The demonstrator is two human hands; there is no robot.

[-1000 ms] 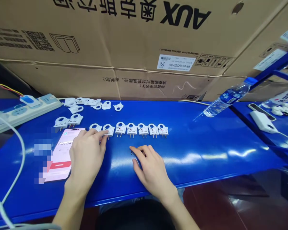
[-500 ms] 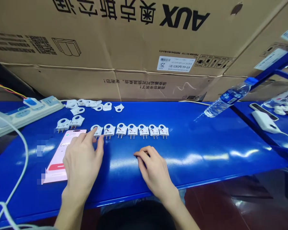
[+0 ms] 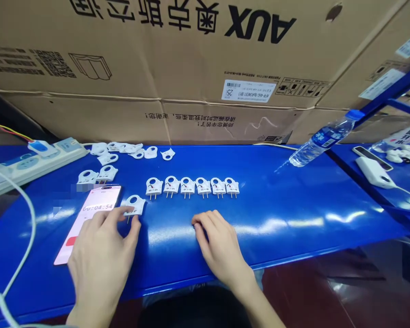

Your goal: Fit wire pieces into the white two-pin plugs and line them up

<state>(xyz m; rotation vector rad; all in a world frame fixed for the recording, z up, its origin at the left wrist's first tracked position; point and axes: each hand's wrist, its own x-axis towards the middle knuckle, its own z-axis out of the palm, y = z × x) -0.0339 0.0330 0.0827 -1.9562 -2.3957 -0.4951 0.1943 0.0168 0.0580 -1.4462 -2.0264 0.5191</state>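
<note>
My left hand (image 3: pixel 105 246) pinches a white two-pin plug (image 3: pixel 135 204) with a round finger hole between thumb and fingers, beside a phone (image 3: pixel 94 205) with a running timer. To the right of that plug, a row of several like plugs (image 3: pixel 187 186) lies with the pins toward me. My right hand (image 3: pixel 217 246) rests on the blue table (image 3: pixel 294 200), its fingers curled and the thumb close to the fingertips. Whatever may be between those fingertips is too small to make out.
Two more plugs (image 3: pixel 107 173) lie behind the phone, with a heap of white plug parts (image 3: pixel 123 148) further back. A power strip (image 3: pixel 54 155) and a white cable (image 3: pixel 30 228) are at left. A water bottle (image 3: pixel 321 141) leans at right before large cartons (image 3: pixel 191 109).
My left hand has drawn the leftmost plug out of the row, toward me and slightly left. My right hand stays nearly in place.
</note>
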